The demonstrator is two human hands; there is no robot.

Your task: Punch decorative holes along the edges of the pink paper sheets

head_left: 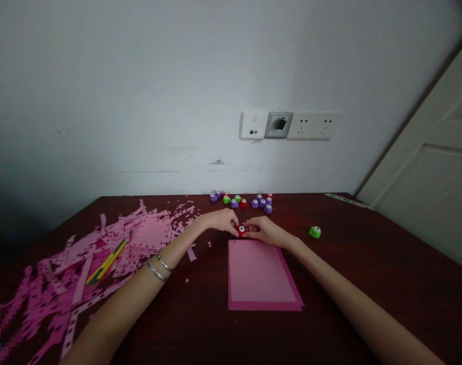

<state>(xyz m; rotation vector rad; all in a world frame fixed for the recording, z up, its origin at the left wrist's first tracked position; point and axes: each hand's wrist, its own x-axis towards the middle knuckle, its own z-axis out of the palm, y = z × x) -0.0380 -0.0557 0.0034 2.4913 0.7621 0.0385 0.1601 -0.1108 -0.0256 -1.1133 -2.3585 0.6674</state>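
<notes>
A small red craft punch [242, 231] with a white button sits at the top edge of a stack of pink paper [259, 274]. My left hand [223, 221] pinches the punch from the left, and its wrist bears silver bangles [158, 267]. From the other side my right hand [267, 230] has its fingers closed on the same punch, just above the paper's far edge. The paper lies flat, lighter pink on top and darker below. Near its top left corner is a small dark mark.
Several purple, green and red punches [262, 203] stand along the wall. A lone green punch [315, 232] lies to the right. On the left spreads a heap of punched pink paper strips [56, 289] with a yellow utility knife [107, 262] on top. Sockets [314, 125] are on the wall.
</notes>
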